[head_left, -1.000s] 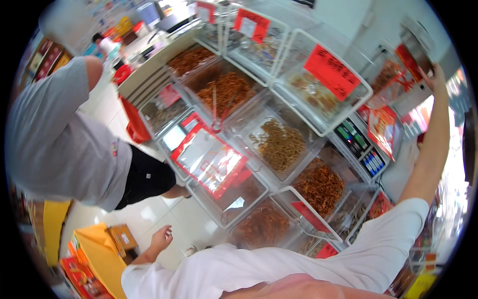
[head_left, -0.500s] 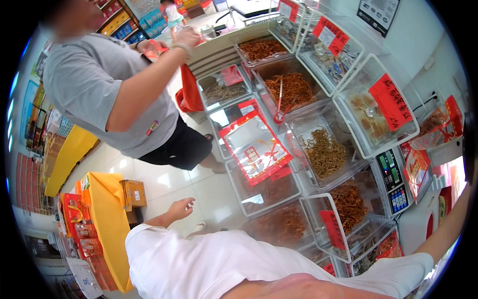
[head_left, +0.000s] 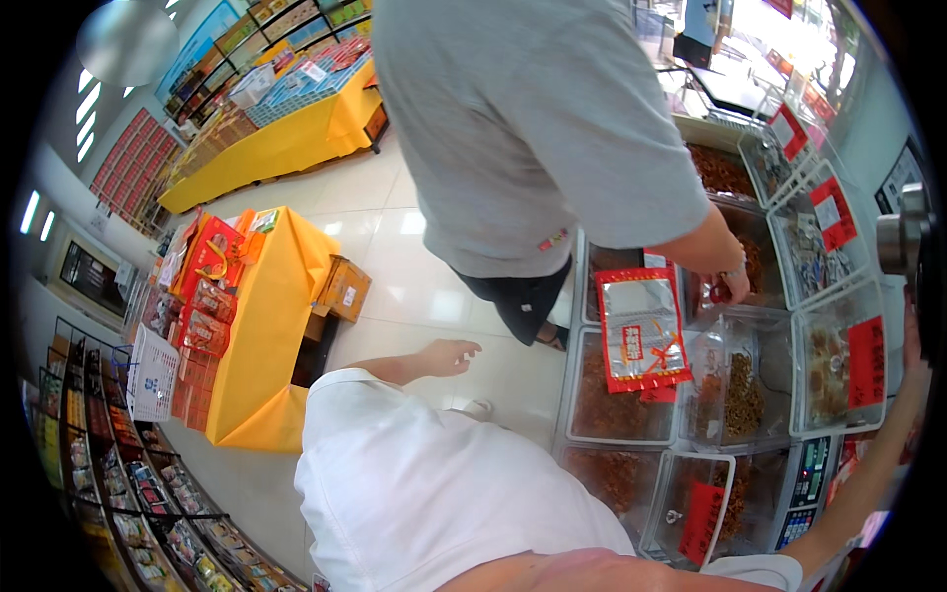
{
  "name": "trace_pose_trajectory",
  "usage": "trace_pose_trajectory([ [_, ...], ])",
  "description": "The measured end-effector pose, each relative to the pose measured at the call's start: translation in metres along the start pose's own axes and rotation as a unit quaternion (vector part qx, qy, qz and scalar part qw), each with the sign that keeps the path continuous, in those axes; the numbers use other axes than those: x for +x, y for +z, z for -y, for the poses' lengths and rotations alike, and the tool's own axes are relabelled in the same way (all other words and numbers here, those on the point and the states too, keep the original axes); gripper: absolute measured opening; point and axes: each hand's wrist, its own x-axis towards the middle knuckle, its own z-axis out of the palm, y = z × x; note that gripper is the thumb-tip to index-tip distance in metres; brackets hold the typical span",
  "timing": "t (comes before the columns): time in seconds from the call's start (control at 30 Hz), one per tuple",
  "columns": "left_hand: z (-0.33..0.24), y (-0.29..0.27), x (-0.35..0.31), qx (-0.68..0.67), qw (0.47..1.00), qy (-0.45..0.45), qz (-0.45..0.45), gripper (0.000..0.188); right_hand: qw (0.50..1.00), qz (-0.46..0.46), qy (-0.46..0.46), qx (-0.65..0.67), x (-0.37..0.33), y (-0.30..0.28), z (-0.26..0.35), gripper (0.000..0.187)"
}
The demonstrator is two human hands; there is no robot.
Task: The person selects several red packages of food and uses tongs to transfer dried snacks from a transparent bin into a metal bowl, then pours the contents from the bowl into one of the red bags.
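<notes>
My left hand (head_left: 449, 358) hangs over the tiled floor beside my white shirt, fingers loosely bent and apart, holding nothing. Along the right edge my right arm (head_left: 878, 464) reaches up past a digital scale (head_left: 811, 474); its hand (head_left: 913, 335) is mostly lost in the dark rim, so its fingers do not show. A red-bordered food pouch (head_left: 641, 331) with a silvery middle lies flat on the tub lids. Another person's hand (head_left: 732, 283) is down in a tub of reddish shredded food, around something red, apparently the tongs' handle.
Clear tubs of dried food, some with red labels (head_left: 866, 360), fill the counter. The person in a grey shirt (head_left: 493, 128) stands at its far left side. A yellow-draped table (head_left: 266, 345) with red packages is on my left, with a cardboard box (head_left: 345, 288) beside it.
My view has turned left. The other person has moved closer to the counter and lowered a hand into a tub; the red bag seen in their hands is no longer visible.
</notes>
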Motion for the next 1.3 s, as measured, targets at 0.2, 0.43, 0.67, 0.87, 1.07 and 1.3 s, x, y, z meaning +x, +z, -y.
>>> trace_pose_trajectory([
  [0.2, 0.037, -0.010, -0.032, -0.012, 1.000, -0.016, -0.006, 0.042, 0.998, -0.027, 0.055, 0.000, 0.021, -0.034, -0.085, 0.026],
  [0.43, 0.052, -0.026, -0.038, -0.023, 1.000, -0.006, -0.015, 0.039, 0.993, -0.093, 0.068, 0.015, 0.010, 0.003, -0.147, 0.021],
  [0.67, 0.077, -0.005, -0.037, -0.045, 0.997, -0.001, -0.058, 0.039, 0.997, -0.061, 0.032, -0.024, -0.048, 0.109, -0.172, 0.033],
  [0.87, 0.081, 0.005, -0.033, -0.063, 0.996, 0.007, -0.066, 0.037, 0.993, -0.097, 0.034, -0.058, -0.067, 0.158, -0.175, 0.031],
  [1.07, 0.079, 0.004, -0.026, -0.051, 0.996, 0.016, -0.074, 0.035, 0.993, -0.082, 0.069, -0.054, -0.057, 0.144, -0.181, 0.030],
  [1.3, 0.084, 0.004, -0.029, -0.068, 0.994, -0.007, -0.082, 0.035, 0.990, -0.099, 0.095, -0.009, -0.040, 0.170, -0.206, 0.031],
])
